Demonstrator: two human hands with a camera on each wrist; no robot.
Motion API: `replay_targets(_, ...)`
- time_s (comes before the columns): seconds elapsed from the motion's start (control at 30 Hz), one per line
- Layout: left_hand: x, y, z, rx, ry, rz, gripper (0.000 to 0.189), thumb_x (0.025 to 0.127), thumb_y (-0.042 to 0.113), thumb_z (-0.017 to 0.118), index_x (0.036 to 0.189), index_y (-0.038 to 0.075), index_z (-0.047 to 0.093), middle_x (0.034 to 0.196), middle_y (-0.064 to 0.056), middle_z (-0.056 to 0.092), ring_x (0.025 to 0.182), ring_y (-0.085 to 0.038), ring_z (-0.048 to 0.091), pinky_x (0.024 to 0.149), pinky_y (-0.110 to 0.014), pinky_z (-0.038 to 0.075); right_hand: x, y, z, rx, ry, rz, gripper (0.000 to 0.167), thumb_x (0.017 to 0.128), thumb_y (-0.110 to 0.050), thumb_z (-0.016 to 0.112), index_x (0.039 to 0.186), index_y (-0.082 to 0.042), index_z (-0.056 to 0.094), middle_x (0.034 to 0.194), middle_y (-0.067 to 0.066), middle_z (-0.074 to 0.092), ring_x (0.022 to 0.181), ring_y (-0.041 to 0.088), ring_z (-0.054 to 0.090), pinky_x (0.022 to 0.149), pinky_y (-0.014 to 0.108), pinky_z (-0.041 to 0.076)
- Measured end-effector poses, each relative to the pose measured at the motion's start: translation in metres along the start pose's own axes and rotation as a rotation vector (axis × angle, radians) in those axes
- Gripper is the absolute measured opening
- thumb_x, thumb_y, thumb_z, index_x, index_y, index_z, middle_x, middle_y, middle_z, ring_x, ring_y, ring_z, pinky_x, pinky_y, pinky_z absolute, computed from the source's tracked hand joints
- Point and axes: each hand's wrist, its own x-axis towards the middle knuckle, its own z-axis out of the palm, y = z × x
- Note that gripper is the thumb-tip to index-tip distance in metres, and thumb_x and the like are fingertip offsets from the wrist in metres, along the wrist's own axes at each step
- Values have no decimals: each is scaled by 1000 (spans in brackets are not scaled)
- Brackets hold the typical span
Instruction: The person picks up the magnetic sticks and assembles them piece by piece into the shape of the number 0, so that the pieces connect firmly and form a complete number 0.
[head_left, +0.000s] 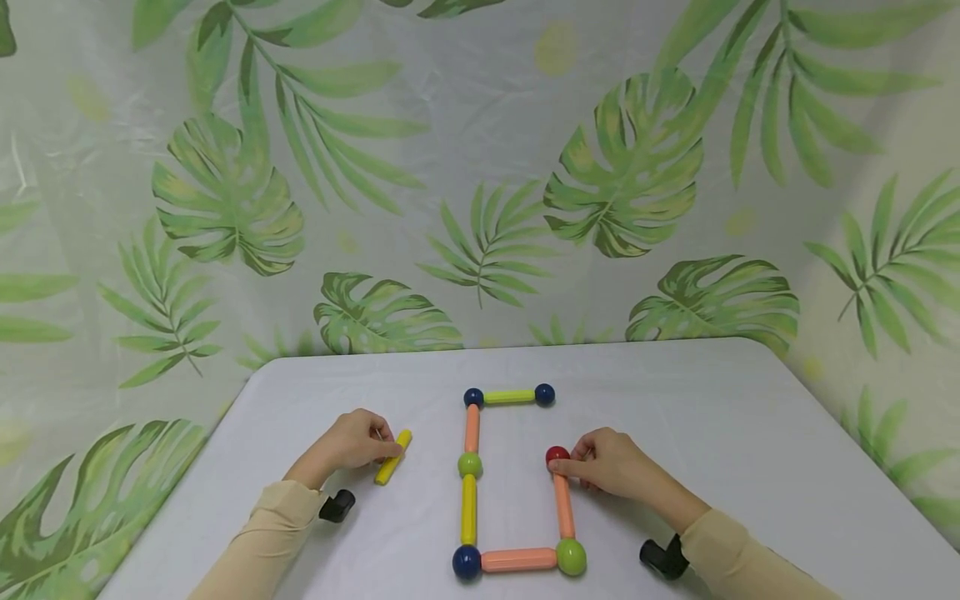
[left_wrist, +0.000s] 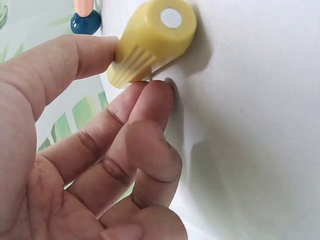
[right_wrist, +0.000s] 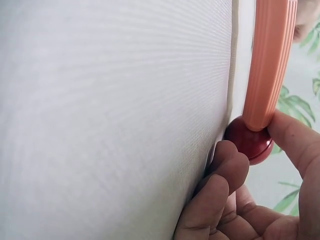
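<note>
My left hand [head_left: 362, 440] pinches a yellow magnetic rod [head_left: 393, 457] between thumb and fingertips, left of the built shape; in the left wrist view the rod's ribbed side and round silvery end [left_wrist: 171, 18] face the camera. With thumb and fingers my right hand [head_left: 617, 467] pinches a red ball [head_left: 557, 455], seen in the right wrist view at the end of an orange rod [right_wrist: 270, 65]. That rod runs down to a green ball [head_left: 572, 557]. Another orange rod [head_left: 519, 560] links the green ball to a dark blue ball [head_left: 467, 562] at lower left.
From the lower blue ball a yellow rod [head_left: 468, 510] leads up to a green ball [head_left: 470, 465], then an orange rod [head_left: 472, 428] to a blue ball [head_left: 473, 398]. A yellow-green rod [head_left: 510, 397] joins it to another blue ball [head_left: 544, 394]. Leaf-print sheeting [head_left: 487, 167] hangs behind the white table [head_left: 675, 375].
</note>
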Motion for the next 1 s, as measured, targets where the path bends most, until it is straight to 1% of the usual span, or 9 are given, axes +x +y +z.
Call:
replay_targets(0.13, -3, 7, 2, 20, 7, -32, 23, 89, 25, 86, 80, 12, 70, 71, 0, 67, 64, -12, 58, 60, -24, 45, 0, 1, 1, 4, -2, 0, 36, 91, -42, 86, 84, -10, 69, 62, -2, 61, 58, 11, 53, 56, 27, 43)
replay_targets(0.2, -4, 10, 2, 37, 12, -37, 24, 89, 25, 87, 79, 12, 70, 71, 0, 68, 64, -12, 58, 60, -24, 45, 0, 1, 1, 2, -4, 5, 36, 91, -42, 85, 84, -10, 69, 62, -3, 61, 58, 11, 53, 56, 27, 43)
replay_targets(0.37, -6, 16, 3, 76, 24, -15, 25, 88, 23, 88, 78, 11, 69, 71, -1, 67, 65, -13, 57, 60, -25, 43, 0, 2, 1, 1, -13, 5, 37, 91, -43, 85, 85, -10, 69, 63, -2, 62, 59, 12, 53, 57, 27, 42)
replay_targets(0.5, -4, 18, 2, 76, 26, -1, 24, 88, 21, 87, 76, 10, 68, 70, -1, 65, 65, -14, 56, 60, -25, 42, 0, 2, 0, 2, -11, -1, 37, 92, -43, 85, 85, -10, 68, 64, -1, 63, 59, 13, 53, 56, 27, 41)
replay_targets(0.63, -2, 21, -2, 59, 18, -5, 23, 90, 22, 85, 77, 11, 69, 71, 0, 65, 65, -13, 56, 60, -25, 43, 2, 2, 0, -6, -12, 20, 37, 92, -44, 85, 86, -11, 69, 64, -1, 62, 60, 12, 53, 57, 26, 42)
replay_targets(0.73, 1, 27, -7, 15, 9, 2, 20, 92, 24, 83, 81, 11, 71, 72, 0, 69, 65, -14, 58, 60, -26, 45, 2, 2, -1, -16, -12, 35, 36, 92, -43, 84, 86, -11, 69, 65, -1, 62, 60, 13, 53, 57, 26, 42)
replay_targets(0.83, 2, 34, -13, -43, 4, 22, 19, 93, 26, 81, 84, 11, 74, 74, 1, 74, 63, -15, 60, 62, -28, 47, 2, 2, -1, -20, -8, 36, 37, 92, -44, 84, 87, -11, 69, 65, 0, 61, 60, 13, 53, 57, 27, 43)
replay_targets(0.97, 6, 46, -16, -133, -7, 35, 19, 93, 29, 80, 89, 11, 77, 77, 1, 77, 62, -17, 61, 67, -30, 46, 2, 2, -1, -16, -8, 29, 37, 92, -44, 85, 87, -10, 68, 65, -1, 61, 60, 13, 53, 57, 27, 43)
replay_targets(1.0, 7, 50, -16, -155, -11, 37, 19, 94, 30, 80, 90, 11, 77, 78, 0, 78, 61, -17, 61, 67, -31, 45, 2, 3, -1, -13, -10, 28, 37, 92, -43, 85, 87, -10, 68, 65, -1, 61, 60, 13, 53, 57, 27, 43)
